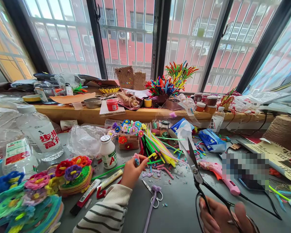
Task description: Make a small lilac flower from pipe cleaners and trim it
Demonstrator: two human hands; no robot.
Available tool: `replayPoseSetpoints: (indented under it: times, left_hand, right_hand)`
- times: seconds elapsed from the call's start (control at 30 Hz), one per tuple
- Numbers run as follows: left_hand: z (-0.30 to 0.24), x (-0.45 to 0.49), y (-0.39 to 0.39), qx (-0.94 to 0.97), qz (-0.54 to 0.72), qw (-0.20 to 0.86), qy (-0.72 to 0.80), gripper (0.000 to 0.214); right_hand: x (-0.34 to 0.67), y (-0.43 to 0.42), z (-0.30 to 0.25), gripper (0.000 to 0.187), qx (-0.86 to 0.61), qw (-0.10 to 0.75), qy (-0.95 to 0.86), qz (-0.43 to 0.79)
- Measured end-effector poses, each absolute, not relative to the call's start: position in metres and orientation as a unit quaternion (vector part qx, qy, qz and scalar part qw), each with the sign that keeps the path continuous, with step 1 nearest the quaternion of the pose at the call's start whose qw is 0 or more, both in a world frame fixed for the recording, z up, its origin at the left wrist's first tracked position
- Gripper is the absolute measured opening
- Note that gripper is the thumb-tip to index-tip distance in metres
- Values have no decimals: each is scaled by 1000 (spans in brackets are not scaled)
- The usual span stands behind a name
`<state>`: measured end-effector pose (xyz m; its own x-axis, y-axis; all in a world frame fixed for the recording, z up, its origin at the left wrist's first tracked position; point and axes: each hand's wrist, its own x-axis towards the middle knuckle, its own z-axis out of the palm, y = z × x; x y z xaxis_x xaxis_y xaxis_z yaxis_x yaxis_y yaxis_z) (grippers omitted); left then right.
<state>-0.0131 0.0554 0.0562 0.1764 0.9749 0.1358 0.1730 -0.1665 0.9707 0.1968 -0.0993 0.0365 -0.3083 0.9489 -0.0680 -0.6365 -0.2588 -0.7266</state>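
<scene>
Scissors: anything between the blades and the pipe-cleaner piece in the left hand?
Nothing is held up between them. The scissors in the right hand point up, right of the pipe-cleaner piece pinched by the left hand. Only loose pipe cleaners and cuttings lie on the table in that gap.

Head camera looks forward and down — close over the table (181, 207).

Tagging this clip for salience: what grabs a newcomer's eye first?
The black scissors, held blades-up in the right hand at lower right, stand out first. Mid-table, the left hand pinches a small flower beside a heap of pipe cleaners. Bright flower discs pile up at lower left.
</scene>
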Motion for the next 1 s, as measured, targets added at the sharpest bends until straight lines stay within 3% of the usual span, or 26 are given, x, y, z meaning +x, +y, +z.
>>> replayPoseSetpoints:
  times: [0.1, 0.23, 0.33, 0.53, 0.8, 1.0]
  left_hand:
    - [56, -13, 56, 623, 443, 449, 462, 22]
    - [55, -13, 56, 623, 444, 446, 465, 23]
    - [53, -14, 58, 620, 453, 433, 472, 23]
    - [50, -17, 59, 622, 479, 380, 489, 24]
    - [45, -14, 58, 648, 525, 272, 480, 20]
    - [48, -13, 56, 648, 505, 292, 489, 20]
  right_hand:
    - [194, -81, 38, 64, -273, 548, -316, 724]
    - [182, -52, 28, 37, -293, 571, -354, 681]
    - [169, -39, 19, 28, -321, 580, -393, 638]
    - [164, -42, 11, 40, -327, 517, -443, 656]
    - [165, -53, 30, 57, -377, 367, -557, 643]
    - [157, -54, 30, 61, -375, 348, -567, 645]
